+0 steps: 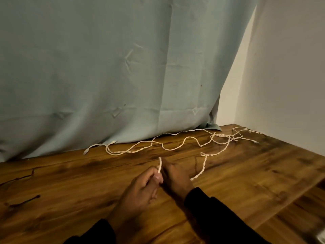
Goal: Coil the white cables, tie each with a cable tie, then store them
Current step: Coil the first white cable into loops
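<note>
Several white braided cables [177, 147] lie loose and tangled across the far side of the wooden table [70, 182], from the left plug end [86, 152] to a knot of strands at the back right [232, 136]. My left hand [140, 189] pinches one cable end [159, 164], which sticks up between thumb and fingers. My right hand [175, 175] sits right beside it, fingers curled round the same cable, which trails out to the right [202, 168] toward the tangle. Both sleeves are dark.
A pale blue-green curtain [105, 76] hangs down to the table's back edge. A white wall [281, 76] closes the right side. Thin dark ties [22, 202] lie on the table at the left. The table's right edge [299, 196] drops off near my right arm.
</note>
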